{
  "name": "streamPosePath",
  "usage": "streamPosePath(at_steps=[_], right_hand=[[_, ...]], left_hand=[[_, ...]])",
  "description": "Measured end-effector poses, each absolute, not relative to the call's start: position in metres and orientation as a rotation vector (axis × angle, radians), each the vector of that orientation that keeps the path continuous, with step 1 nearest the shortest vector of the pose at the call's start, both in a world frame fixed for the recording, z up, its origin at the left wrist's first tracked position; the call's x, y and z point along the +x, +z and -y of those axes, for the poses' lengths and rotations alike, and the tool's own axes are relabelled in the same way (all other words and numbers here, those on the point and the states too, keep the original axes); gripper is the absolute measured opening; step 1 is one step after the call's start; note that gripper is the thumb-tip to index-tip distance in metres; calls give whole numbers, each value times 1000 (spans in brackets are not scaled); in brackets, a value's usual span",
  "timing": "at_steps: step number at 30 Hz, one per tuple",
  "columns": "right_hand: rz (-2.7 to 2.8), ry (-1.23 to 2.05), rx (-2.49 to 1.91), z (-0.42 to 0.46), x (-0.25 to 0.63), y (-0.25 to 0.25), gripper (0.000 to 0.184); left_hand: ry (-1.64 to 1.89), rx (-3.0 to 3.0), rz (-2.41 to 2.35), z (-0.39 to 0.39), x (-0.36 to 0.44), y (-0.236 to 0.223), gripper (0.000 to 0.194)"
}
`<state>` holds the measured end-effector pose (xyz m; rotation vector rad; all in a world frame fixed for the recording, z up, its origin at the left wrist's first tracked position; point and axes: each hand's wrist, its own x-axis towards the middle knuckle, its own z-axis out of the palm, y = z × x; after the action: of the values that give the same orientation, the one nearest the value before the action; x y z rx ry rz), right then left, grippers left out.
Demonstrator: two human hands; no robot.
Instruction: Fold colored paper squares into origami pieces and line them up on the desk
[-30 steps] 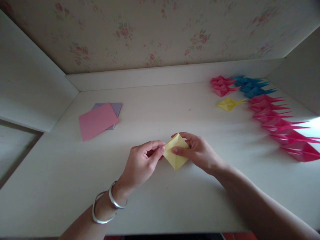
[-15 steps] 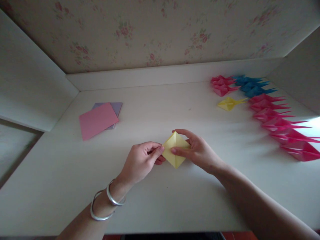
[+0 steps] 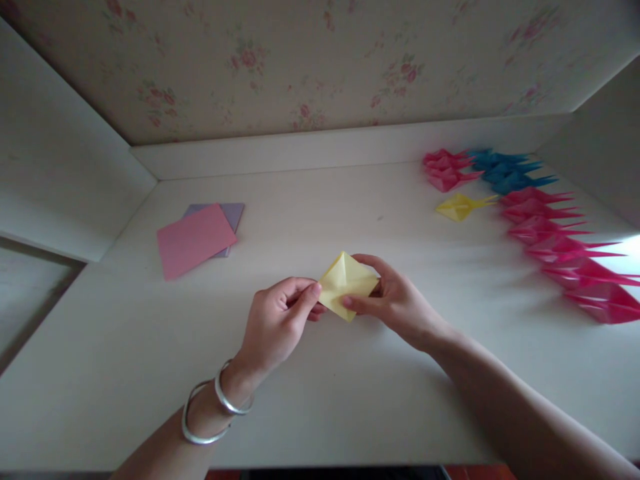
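Observation:
A pale yellow folded paper (image 3: 343, 277), diamond-shaped with a crease down its middle, is held up between my two hands above the white table. My left hand (image 3: 283, 317) pinches its left corner between thumb and fingers. On the other side, my right hand (image 3: 393, 300) grips the paper, thumb flat on the front and the index finger along its upper right edge. The other fingers of the right hand are mostly hidden behind the paper. Two silver bangles (image 3: 213, 407) circle my left wrist.
To the left, a pink paper sheet (image 3: 195, 241) lies over purple sheets (image 3: 234, 215). Along the right stand several folded pink paper shapes (image 3: 580, 273), with blue ones (image 3: 510, 173) at the back. One yellow folded shape (image 3: 459, 207) lies beside them. A floral wall (image 3: 305, 73) closes the back.
The yellow paper has tilted, its top corner leaning left and its lower corner rising. My left hand has shifted slightly left and up with it; the right keeps its grip.

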<state>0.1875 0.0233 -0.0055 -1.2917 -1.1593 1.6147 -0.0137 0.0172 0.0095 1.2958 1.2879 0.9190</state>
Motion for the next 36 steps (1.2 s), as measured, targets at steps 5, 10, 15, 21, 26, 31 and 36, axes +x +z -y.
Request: streamPosePath(at_steps=[5, 10, 15, 21, 26, 31, 36], right_hand=[[1093, 1731, -1227, -22, 181, 1, 67], [1066, 1717, -1202, -20, 182, 1, 74], [1057, 1799, -1151, -19, 183, -1, 71], [1094, 1775, -1101, -19, 183, -3, 61], [1171, 1740, -1078, -21, 187, -4, 55], [1168, 1724, -1018, -21, 185, -7, 41], [1198, 1681, -1116, -20, 184, -8, 27]], left_hand=[[953, 1263, -1294, -17, -13, 9, 22], [973, 1230, -1278, -19, -12, 7, 23], [1043, 1193, -1299, -21, -13, 8, 21], [1026, 1152, -1283, -21, -13, 7, 22], [1012, 1021, -1266, -24, -12, 5, 22], [1000, 1004, -1197, -24, -11, 4, 19], [913, 1040, -1146, -20, -11, 6, 21]])
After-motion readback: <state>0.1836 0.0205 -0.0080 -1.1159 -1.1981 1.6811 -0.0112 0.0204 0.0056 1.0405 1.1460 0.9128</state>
